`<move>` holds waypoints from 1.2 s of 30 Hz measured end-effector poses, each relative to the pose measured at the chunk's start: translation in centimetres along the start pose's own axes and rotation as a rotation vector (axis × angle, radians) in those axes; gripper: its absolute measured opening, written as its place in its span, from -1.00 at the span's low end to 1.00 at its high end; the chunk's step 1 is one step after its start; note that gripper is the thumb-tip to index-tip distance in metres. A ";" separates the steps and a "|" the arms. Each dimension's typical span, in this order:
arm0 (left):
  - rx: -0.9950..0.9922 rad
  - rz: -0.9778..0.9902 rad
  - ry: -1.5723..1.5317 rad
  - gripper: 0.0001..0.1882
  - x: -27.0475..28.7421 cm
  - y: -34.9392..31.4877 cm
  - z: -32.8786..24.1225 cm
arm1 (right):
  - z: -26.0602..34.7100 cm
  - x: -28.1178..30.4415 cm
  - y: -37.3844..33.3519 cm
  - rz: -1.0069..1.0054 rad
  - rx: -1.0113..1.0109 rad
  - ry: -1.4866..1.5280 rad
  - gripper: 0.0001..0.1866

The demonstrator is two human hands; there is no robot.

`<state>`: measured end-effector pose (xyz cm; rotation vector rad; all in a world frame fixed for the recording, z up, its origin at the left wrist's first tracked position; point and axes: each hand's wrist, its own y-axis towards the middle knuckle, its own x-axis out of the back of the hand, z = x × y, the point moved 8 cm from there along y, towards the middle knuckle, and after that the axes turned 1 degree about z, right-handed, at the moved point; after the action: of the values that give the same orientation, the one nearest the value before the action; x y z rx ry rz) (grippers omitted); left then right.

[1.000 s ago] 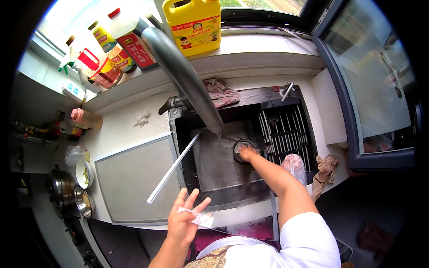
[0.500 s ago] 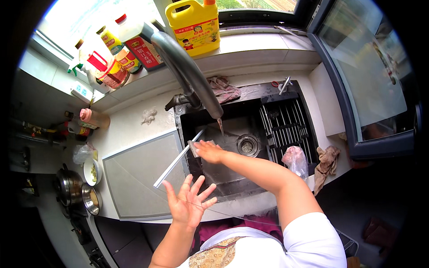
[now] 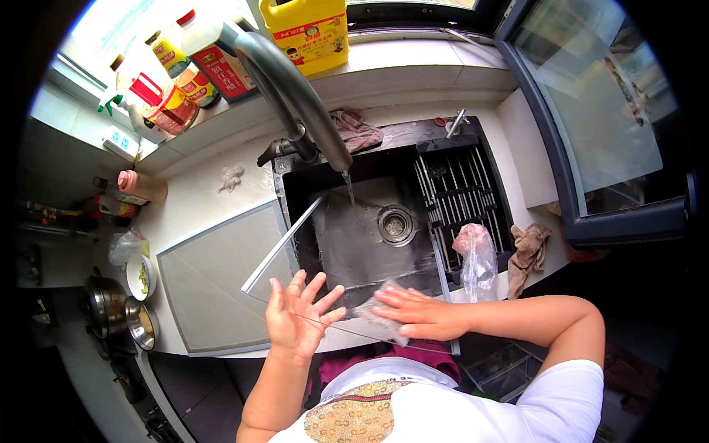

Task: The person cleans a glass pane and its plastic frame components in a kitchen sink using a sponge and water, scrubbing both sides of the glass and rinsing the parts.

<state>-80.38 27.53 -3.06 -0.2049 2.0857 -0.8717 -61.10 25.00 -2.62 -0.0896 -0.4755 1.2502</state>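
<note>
At lower centre, the left hand (image 3: 303, 319), fingers spread and released, underlies a clear, white-edged panel (image 3: 283, 246); the right hand (image 3: 419, 316), fingers extended, covers a thin whitish cloth (image 3: 375, 322), shifted from left strip to near edge, reaching another part. Beyond: the black sink (image 3: 399, 135).

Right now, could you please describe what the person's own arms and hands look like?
The left hand and right hand are bare, with no gloves, rings or wristbands visible. The right forearm is uncovered too, below a short, plain white sleeve.
</note>
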 end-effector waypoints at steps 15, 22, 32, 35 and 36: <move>0.010 0.001 -0.045 -0.34 0.4 -0.2 0.0 | -14.1 0.4 0.9 -0.167 -0.450 -0.018 -0.33; -0.037 -0.016 0.071 -0.50 0.6 -0.5 -0.7 | -9.8 0.6 2.9 -0.210 -0.273 0.001 -0.35; -0.139 -0.026 0.083 -0.43 -2.6 -5.6 -0.6 | -17.2 1.6 -1.1 -0.322 -0.564 0.026 -0.20; -0.172 -0.052 0.063 -0.38 -3.2 -7.4 -0.4 | -18.6 1.8 -2.3 -0.471 -0.600 0.170 -0.11; -0.180 -0.064 0.047 -0.37 -3.6 -8.1 -0.2 | -18.7 1.8 -2.7 -0.526 -0.610 0.258 -0.08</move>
<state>-79.53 23.18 4.61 -0.3517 2.2133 -0.7327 -50.91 29.35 -18.00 -0.5969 -0.5943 0.5375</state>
